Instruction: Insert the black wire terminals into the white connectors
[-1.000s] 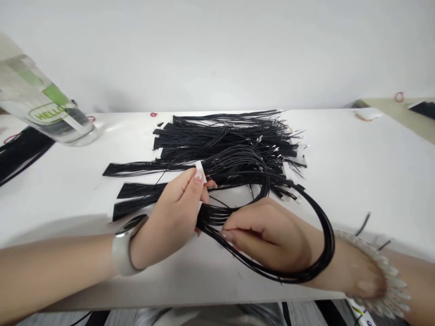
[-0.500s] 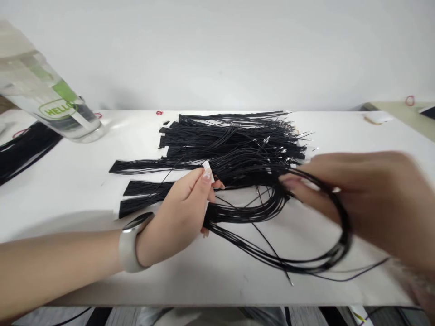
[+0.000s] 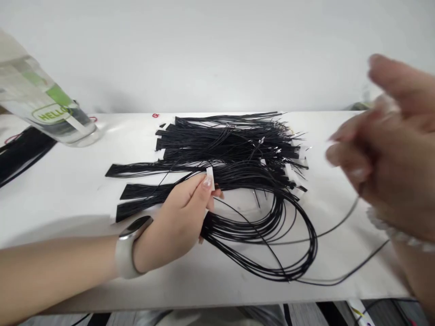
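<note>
Swung up and to the right since the earlier frame, our right hand (image 3: 384, 140) hangs blurred over the white table (image 3: 54, 199). Heaped black wires (image 3: 217, 140) lie toward the back; nearer, the looped bundle (image 3: 224, 224) curves out from our left hand (image 3: 180, 217), its fingers wrapped around it, thumb pressing a white tab (image 3: 210, 178). One loose wire (image 3: 340, 224) runs up to our partly curled right fingers, their hold too blurred to tell. We judge a strand is being teased free; the next move calls for a steady left grip.

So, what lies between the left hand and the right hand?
The head view shows curved loops of thin black wire over the white tabletop between the left hand and the blurred right hand.
</note>
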Tool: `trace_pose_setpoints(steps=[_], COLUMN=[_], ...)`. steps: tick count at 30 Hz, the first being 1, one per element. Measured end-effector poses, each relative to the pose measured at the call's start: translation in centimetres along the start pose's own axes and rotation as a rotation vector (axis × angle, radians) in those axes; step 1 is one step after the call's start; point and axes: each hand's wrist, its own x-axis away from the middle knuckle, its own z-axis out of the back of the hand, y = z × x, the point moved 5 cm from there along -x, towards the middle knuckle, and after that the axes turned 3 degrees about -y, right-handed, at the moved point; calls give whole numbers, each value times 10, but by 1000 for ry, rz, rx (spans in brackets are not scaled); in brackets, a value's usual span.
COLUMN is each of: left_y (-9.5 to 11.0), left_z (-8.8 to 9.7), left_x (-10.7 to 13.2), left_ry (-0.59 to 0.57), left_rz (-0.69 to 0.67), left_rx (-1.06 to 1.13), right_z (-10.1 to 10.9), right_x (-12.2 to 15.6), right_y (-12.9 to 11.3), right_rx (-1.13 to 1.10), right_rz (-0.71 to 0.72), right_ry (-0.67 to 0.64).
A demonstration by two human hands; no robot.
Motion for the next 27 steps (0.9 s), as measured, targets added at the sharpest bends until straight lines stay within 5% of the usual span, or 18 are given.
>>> trace_pose_setpoints(steps=[4,8,17,27], left_y=[-1,1,11,11], left_z=[-2,-5,-9,-6], left_x=[1,3,3,4], left_ry=[-16,-64,-146,-142], left_rz=[-12,-56,-168,-144], left_rx=[17,4,-184,-182], right_z=[-50,-72,-80,-75], right_x=[20,30,37,35], right_y=[-27,-31,-40,-41], right_rx=[60,214,247,125], right_rz=[73,205,289,280], right_ry=[-330,-514,-511,-545])
